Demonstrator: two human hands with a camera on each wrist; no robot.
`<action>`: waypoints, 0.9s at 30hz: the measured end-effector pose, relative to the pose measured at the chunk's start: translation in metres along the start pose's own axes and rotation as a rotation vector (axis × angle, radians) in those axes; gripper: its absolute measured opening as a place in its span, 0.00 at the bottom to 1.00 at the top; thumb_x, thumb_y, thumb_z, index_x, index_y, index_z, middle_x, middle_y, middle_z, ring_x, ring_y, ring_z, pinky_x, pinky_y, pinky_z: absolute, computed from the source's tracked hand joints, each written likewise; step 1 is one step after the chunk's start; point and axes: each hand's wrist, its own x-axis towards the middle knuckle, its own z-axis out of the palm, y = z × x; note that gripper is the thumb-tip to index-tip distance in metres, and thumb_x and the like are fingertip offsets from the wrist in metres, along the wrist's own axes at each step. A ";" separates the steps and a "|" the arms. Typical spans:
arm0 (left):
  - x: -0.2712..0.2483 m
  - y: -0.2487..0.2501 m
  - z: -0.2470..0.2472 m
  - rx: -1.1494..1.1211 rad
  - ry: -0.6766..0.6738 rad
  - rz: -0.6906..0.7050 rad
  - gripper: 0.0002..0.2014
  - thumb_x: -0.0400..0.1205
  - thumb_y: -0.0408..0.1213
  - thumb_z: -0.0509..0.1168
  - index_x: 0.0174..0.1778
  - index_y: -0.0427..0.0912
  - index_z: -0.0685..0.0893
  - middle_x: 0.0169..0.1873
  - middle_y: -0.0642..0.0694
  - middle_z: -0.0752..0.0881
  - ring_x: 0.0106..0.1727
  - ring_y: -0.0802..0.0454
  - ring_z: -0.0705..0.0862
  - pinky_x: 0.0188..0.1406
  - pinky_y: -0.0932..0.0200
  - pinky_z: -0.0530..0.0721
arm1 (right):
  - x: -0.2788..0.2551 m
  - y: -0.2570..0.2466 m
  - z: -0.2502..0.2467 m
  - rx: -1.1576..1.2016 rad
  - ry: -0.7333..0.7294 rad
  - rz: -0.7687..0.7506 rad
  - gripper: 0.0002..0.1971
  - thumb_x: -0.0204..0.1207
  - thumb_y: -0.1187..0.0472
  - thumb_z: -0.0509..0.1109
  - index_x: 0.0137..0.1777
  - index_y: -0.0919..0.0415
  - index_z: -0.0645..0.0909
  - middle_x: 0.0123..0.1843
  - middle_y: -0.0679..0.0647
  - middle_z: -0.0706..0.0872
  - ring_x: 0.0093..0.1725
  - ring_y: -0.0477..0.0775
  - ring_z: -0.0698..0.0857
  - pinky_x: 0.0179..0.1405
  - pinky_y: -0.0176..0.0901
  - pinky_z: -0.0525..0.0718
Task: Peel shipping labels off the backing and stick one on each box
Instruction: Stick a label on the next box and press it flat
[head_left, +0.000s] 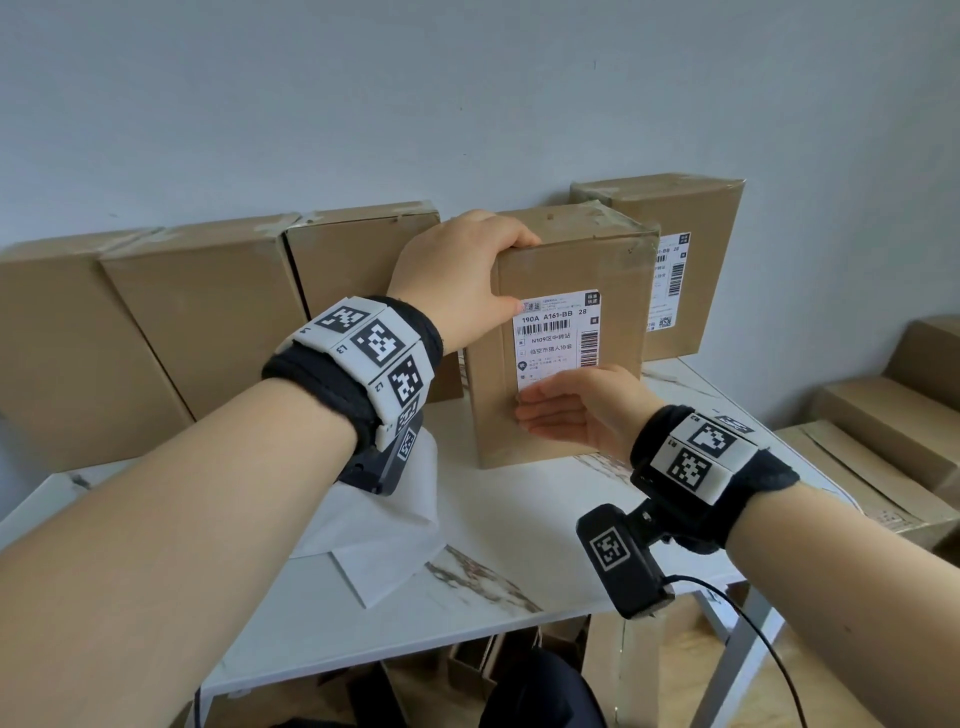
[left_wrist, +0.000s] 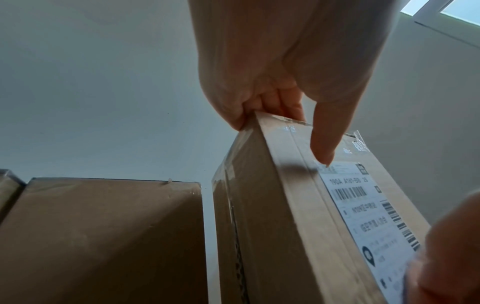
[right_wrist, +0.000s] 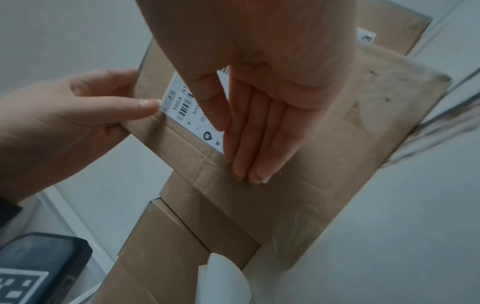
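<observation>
A brown cardboard box (head_left: 623, 291) stands upright on the white table (head_left: 519, 519). A white shipping label (head_left: 558, 332) sits on its front face. My left hand (head_left: 462, 275) grips the box's top left corner, fingers over the top and thumb on the label's upper corner. In the left wrist view the thumb (left_wrist: 322, 139) touches the label (left_wrist: 369, 216). My right hand (head_left: 576, 410) lies flat, straight fingers (right_wrist: 252, 148) pressing the label's (right_wrist: 182, 102) lower edge against the box (right_wrist: 337, 154).
Three unlabelled boxes (head_left: 208, 312) lean against the wall at the left. A labelled box (head_left: 691, 260) stands behind at the right. White backing sheets (head_left: 384, 525) lie on the table. More cardboard boxes (head_left: 893, 431) are stacked beyond the table's right edge.
</observation>
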 end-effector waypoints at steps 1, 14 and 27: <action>0.000 0.000 0.000 0.000 0.003 -0.001 0.24 0.74 0.43 0.72 0.67 0.56 0.78 0.64 0.56 0.80 0.66 0.54 0.77 0.54 0.64 0.68 | 0.001 0.002 -0.001 -0.002 -0.002 0.024 0.08 0.74 0.71 0.65 0.43 0.72 0.86 0.42 0.66 0.90 0.43 0.61 0.89 0.52 0.49 0.87; 0.002 0.006 0.007 0.042 0.039 -0.018 0.26 0.70 0.48 0.76 0.63 0.52 0.78 0.61 0.54 0.81 0.61 0.51 0.79 0.49 0.63 0.67 | -0.010 -0.029 -0.017 0.114 0.056 -0.145 0.11 0.77 0.69 0.61 0.46 0.73 0.84 0.39 0.63 0.91 0.38 0.58 0.91 0.43 0.43 0.90; 0.002 0.005 0.008 0.058 0.043 -0.013 0.25 0.71 0.46 0.75 0.63 0.52 0.78 0.61 0.53 0.81 0.61 0.51 0.79 0.49 0.62 0.67 | -0.003 -0.004 -0.025 0.050 0.073 0.035 0.11 0.75 0.70 0.61 0.43 0.73 0.85 0.35 0.62 0.91 0.37 0.57 0.91 0.43 0.44 0.90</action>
